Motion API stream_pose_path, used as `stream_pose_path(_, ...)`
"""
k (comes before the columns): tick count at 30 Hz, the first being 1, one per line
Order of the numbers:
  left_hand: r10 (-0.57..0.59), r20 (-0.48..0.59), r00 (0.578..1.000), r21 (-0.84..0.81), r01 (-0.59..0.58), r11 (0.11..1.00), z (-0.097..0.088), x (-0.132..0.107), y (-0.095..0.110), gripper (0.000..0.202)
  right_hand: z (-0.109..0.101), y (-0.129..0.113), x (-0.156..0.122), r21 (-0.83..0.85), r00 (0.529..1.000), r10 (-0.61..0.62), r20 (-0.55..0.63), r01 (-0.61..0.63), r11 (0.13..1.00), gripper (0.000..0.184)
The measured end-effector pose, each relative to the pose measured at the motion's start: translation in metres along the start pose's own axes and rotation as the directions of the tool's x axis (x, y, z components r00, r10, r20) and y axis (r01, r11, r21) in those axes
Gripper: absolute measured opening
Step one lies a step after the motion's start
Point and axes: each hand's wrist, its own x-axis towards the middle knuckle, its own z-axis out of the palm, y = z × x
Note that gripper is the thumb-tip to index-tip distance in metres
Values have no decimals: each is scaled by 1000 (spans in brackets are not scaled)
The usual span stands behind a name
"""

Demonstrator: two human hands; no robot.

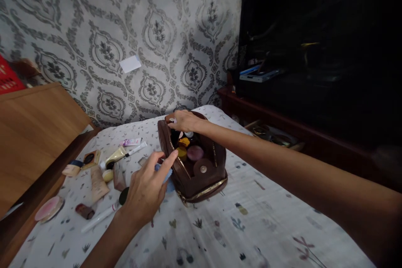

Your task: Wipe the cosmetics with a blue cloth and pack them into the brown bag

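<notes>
A brown leather bag [201,180] with gold zips lies on the bed, its top open. Inside sit a round purplish item [195,153], a yellow round item [181,153] and a small orange-yellow thing [184,142]. My right hand [185,120] reaches over the opening to the far left rim, its fingers bent and closed on the bag's edge. My left hand [149,188] is beside the bag's near left side, index finger stretched to the zipped edge, fingers apart. A blue soft item [169,180] shows partly behind those fingers.
Left on the patterned sheet lie several cosmetics: a beige tube [98,182], a yellow tube [115,155], a pink compact [49,208] and a white pen-like tube [99,218]. A wooden panel [40,134] borders the left; a dark television [314,42] stands right.
</notes>
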Motion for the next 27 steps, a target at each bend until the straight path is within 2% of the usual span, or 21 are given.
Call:
stream_pose_path(7,13,-36,999,21,-12,1000,0,1,1,53,-7,0,-9,11,999,35,-33,-34,999,44)
stream_pose_path(12,38,-60,997,33,-36,999,-3,4,2,50,-5,-1,-16,21,1000,-8,29,7,1000,37)
stream_pose_path(19,23,-52,998,30,-22,999,-2,3,2,50,1,1,-14,23,1000,3,-9,-3,1000,40)
stream_pose_path(27,61,-75,995,69,-56,996,-3,4,3,48,4,4,-14,52,1000,-11,-12,11,999,39)
